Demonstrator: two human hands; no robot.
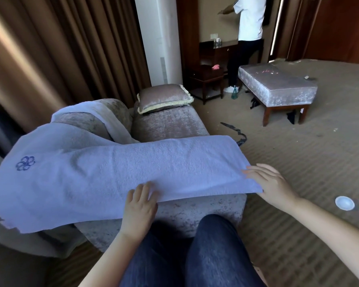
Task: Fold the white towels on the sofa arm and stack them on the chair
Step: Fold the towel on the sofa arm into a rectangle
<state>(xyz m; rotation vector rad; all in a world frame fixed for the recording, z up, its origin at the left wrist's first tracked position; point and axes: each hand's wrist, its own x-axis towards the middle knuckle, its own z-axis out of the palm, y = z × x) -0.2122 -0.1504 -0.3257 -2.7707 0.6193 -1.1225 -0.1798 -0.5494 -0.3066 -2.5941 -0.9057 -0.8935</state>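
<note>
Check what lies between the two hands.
Head view: the near edge of the white towel, draped over the sofa arm, spans from the left hand to the right hand.

Both bare forearms reach in from the near side. The left hand sits centre, fingers laid fairly straight over the near hem of the white terry towel, thumb hidden. The right hand is out right, palm down, fingers spread, tips touching the towel's right end.
</note>
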